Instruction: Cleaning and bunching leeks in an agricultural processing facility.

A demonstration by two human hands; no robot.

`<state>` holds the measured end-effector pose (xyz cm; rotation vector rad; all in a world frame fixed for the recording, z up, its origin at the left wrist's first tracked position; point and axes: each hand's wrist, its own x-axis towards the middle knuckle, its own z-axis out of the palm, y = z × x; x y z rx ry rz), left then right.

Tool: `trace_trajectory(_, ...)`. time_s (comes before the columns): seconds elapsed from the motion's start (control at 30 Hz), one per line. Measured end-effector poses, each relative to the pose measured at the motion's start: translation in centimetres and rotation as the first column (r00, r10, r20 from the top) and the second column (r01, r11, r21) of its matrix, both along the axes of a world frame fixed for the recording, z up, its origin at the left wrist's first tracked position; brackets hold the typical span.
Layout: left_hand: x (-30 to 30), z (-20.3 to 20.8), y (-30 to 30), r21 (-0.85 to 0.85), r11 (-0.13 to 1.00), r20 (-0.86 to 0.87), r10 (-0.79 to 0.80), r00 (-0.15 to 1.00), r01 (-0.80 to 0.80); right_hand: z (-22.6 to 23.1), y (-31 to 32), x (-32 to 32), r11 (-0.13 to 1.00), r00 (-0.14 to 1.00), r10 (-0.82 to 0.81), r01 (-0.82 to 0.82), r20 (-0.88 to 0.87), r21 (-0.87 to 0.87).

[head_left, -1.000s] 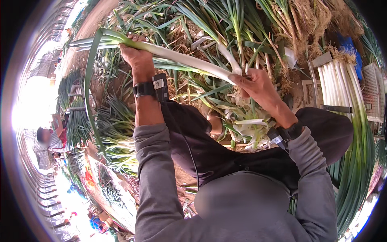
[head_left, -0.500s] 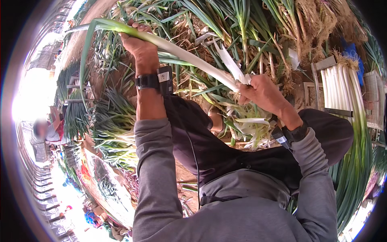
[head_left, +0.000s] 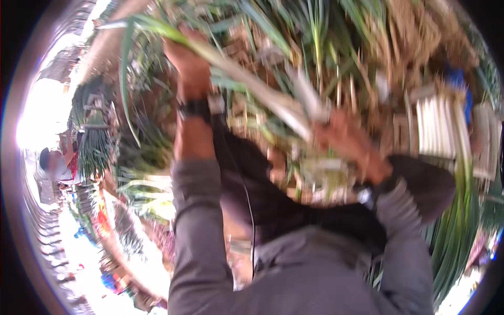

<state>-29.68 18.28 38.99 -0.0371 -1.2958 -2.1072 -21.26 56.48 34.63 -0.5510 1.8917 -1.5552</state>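
Note:
A long green onion (head_left: 247, 79) slants across the upper middle, its white shaft toward the right and its green leaves toward the upper left. My left hand (head_left: 188, 63) is closed around it where white turns to green. Over the shaft's lower end, my right hand (head_left: 347, 137) is closed, gripping a loose white outer layer (head_left: 308, 97) that stands away from the stalk. Motion blur smears both hands, and the right fingertips do not show clearly. One green leaf hangs down at the far left.
Trimmed leaves and unpeeled onions with roots (head_left: 412, 37) cover the ground ahead. On the right, a bundle of white-stemmed onions (head_left: 441, 126) lies in a rack beside a pale crate (head_left: 485, 139). More green onions (head_left: 94, 152) and another person (head_left: 60, 164) are on the left.
The whole view has shifted slightly and blurred. Both hands still hold the onion, its right end now a little lower in the picture; the white layer still stands off the shaft.

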Motion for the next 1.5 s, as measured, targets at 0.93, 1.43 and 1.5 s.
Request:
trace_trajectory(0.93, 0.5, 1.3, -1.1, 0.422, 0.778, -0.494, -0.232, 0.838, 0.464, 0.6, -1.7, 1.0, 0.979, 0.869, 0.052, 0.052, 0.492, -0.196)
trace_trajectory(1.43, -0.1, 2.3, -0.6, 0.436, 0.633, -0.601, -0.324, 0.730, 0.640, 2.1, -2.4, 1.1, 0.907, 0.719, 0.214, 0.105, 0.661, -0.408)
trace_trajectory(1.5, 0.0, 2.5, -1.9, 0.430, 0.633, -0.585, -0.347, 0.733, 0.644, -2.7, -2.4, 1.1, 0.849, 0.658, 0.360, 0.062, 0.661, -0.525)
